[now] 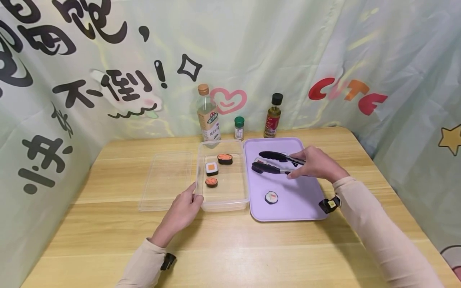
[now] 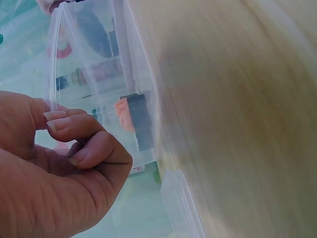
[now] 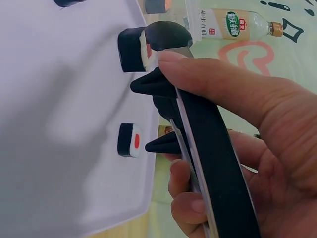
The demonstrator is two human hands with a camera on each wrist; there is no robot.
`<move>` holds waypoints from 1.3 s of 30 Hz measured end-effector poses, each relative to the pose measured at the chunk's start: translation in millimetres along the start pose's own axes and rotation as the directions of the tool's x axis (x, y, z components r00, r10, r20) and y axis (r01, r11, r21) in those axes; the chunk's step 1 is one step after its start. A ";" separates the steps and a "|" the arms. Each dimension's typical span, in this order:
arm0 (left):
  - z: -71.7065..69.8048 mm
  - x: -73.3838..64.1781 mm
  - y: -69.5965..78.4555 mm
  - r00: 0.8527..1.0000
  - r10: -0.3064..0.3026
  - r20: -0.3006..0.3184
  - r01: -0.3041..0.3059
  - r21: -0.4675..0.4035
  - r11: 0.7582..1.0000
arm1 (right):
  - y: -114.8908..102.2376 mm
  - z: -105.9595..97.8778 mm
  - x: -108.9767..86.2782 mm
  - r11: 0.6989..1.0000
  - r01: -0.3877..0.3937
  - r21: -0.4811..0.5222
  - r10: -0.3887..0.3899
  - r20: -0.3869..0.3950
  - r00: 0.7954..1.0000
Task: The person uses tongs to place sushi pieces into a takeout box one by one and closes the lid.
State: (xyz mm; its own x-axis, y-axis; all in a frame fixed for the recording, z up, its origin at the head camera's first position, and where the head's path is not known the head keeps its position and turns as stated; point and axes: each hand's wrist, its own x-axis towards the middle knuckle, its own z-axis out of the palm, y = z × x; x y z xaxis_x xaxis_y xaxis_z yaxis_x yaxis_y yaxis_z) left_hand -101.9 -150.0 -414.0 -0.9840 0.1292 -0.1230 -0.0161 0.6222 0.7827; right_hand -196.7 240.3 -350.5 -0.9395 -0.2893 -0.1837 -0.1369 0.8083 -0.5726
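Observation:
My left hand (image 1: 181,212) pinches the near-left rim of a clear plastic container (image 1: 225,206). Inside it lie two orange-topped sushi pieces, one farther back (image 1: 225,159) and one nearer, plus a squarish roll (image 1: 211,168) with an orange centre. Over the purple tray (image 1: 295,208), my right hand (image 1: 317,164) grips black kitchen tongs (image 1: 271,168), whose arms stand apart. A sushi roll (image 3: 132,49) on the tray is close by the tongs' head; whether they touch it I cannot tell. Another roll (image 3: 128,140) sits near the tray's far edge. One more roll (image 1: 271,197) lies toward the tray's front.
A clear lid (image 1: 165,182) lies left of the container. Along the back stand a tall bottle with an orange cap (image 1: 209,120), a small green-capped jar (image 1: 239,129) and a dark-capped bottle (image 1: 272,118). Behind them hangs a printed cloth (image 1: 281,48).

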 end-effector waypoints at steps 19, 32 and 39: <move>-0.2 -0.1 0.5 1.000 0.008 0.003 -0.008 -0.003 1.000 | 10.6 13.3 -1.6 0.997 -0.058 0.050 0.056 0.030 0.998; 0.6 0.3 0.7 1.000 0.006 0.002 -0.006 -0.002 1.000 | 9.6 8.6 -4.6 0.998 -0.043 0.036 0.043 0.008 0.999; -0.3 -0.3 2.3 1.000 -0.002 0.000 0.002 -0.001 1.000 | 6.2 -0.1 -8.5 1.000 0.005 0.024 -0.004 -0.033 0.999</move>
State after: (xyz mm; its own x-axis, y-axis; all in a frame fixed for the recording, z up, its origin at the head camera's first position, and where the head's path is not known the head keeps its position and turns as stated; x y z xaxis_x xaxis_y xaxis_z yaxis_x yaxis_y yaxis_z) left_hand -101.7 -148.8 -412.0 -0.9839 0.1278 -0.1248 -0.0186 0.6214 0.7833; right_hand -189.6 247.8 -352.4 -0.9488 -0.2755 -0.1545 -0.1342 0.7943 -0.5926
